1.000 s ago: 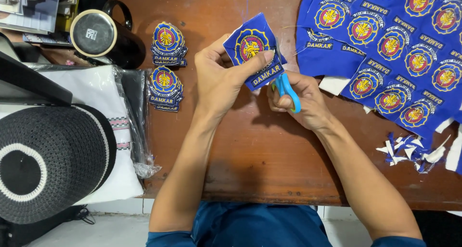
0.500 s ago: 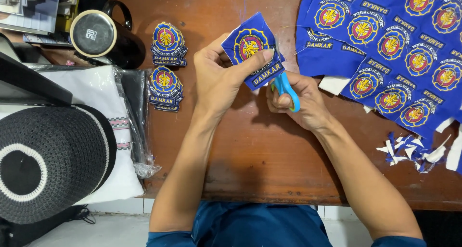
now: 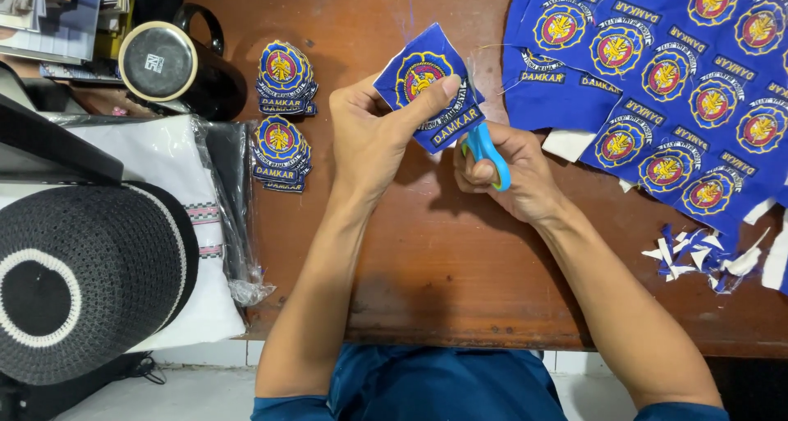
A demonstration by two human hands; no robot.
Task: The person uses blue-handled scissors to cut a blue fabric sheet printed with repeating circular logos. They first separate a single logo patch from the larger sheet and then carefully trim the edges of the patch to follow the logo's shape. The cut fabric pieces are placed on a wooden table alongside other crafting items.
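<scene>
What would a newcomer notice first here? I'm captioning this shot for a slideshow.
The eye lands mid-table on the blue patch pinched in the left hand, with the right hand working blue-handled scissors at its lower edge. Next comes the blue sheet of uncut patches at upper right, then the black-and-white hat at lower left.

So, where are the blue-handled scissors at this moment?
In the head view, the scissors are in the right hand, right of centre over the wooden table, just below the blue patch held by the left hand.
</scene>
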